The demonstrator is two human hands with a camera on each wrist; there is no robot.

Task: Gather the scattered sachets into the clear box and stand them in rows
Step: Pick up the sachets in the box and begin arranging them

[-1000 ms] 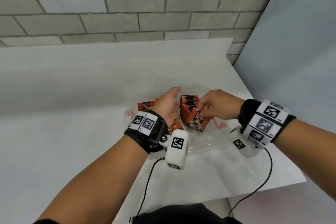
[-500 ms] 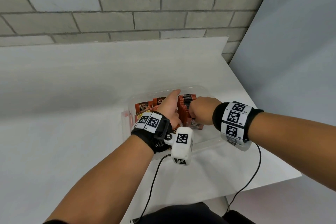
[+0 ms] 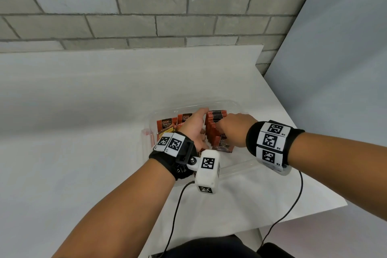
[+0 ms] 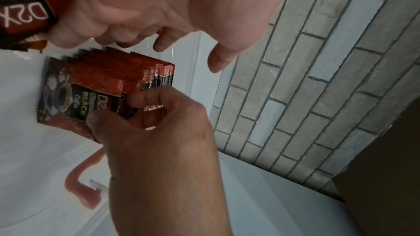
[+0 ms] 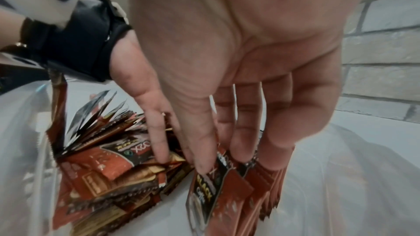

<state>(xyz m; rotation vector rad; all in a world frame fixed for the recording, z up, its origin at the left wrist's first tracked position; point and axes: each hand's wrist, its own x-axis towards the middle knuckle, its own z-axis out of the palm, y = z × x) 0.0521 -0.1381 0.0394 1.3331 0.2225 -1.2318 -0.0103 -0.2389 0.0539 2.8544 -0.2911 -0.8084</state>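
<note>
A clear box [image 3: 236, 103] sits on the white table [image 3: 83, 111]. It holds red coffee sachets. One row [image 3: 215, 117] stands upright at the right, and a looser bunch [image 3: 165, 126] leans at the left. My right hand [image 3: 228, 128] is over the right row [image 4: 102, 81], thumb and fingers pinching its nearest sachets [image 5: 204, 195]. Between the two groups is my left hand [image 3: 196, 121], fingers straight and holding nothing. In the right wrist view the left bunch [image 5: 102, 168] is fanned out and untidy.
Pink clips [image 3: 146, 138] hang on the box's left side, and one [image 4: 82, 186] shows in the left wrist view. A brick wall [image 3: 146, 6] backs the table. The table's right edge [image 3: 303, 153] lies close to the box. Cables [image 3: 173, 216] trail from both wrist cameras.
My right hand has moved left onto the right row. The nearest sachet, which leaned outward a second ago, now stands against the row. The left hand has hardly moved.
</note>
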